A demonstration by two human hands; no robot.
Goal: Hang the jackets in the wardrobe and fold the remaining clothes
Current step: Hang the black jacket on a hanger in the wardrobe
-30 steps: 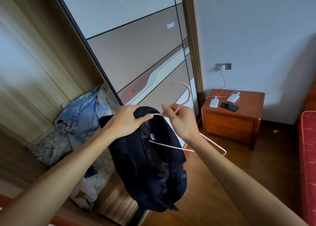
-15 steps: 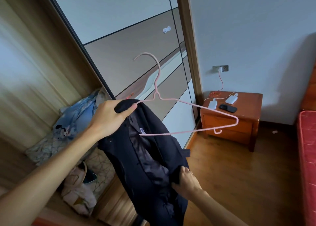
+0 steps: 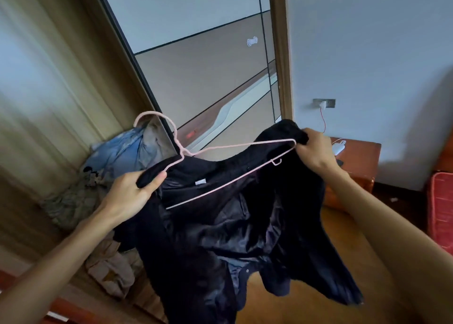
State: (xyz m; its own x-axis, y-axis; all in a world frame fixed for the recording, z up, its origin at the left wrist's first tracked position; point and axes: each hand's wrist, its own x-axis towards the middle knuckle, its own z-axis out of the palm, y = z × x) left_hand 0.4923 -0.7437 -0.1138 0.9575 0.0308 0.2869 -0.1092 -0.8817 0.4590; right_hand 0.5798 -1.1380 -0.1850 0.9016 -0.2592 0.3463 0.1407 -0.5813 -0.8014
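Nearest, at 6 o'clock, the dark jacket (image 3: 220, 237) hangs open in mid-air with its shiny lining facing the camera and its hem low over the wooden floor (image 3: 282, 306). The left hand (image 3: 127, 196), at 8 o'clock, pinches one shoulder of the jacket between thumb and curled fingers. The right hand (image 3: 316, 152), at 2 o'clock, is clenched round the other shoulder. A pink wire hanger (image 3: 245, 147) lies tilted across the neck opening. Its left end is tucked under the fabric by the left thumb, its right end is at the right hand's fingers, and its hook rises toward 11 o'clock.

Behind the left hand, at 9 o'clock, a heap of blue and pale clothes (image 3: 122, 152) sits inside the open wardrobe. The sliding door (image 3: 196, 78) runs up to 12 o'clock. At 3 o'clock a wooden bedside table (image 3: 360, 156) stands against the pale wall (image 3: 367, 53), holding a white charger (image 3: 339, 145). A red cable (image 3: 323, 120) hangs from the wall socket (image 3: 324, 102) above it. A red mattress (image 3: 441, 201) edges in at far right.
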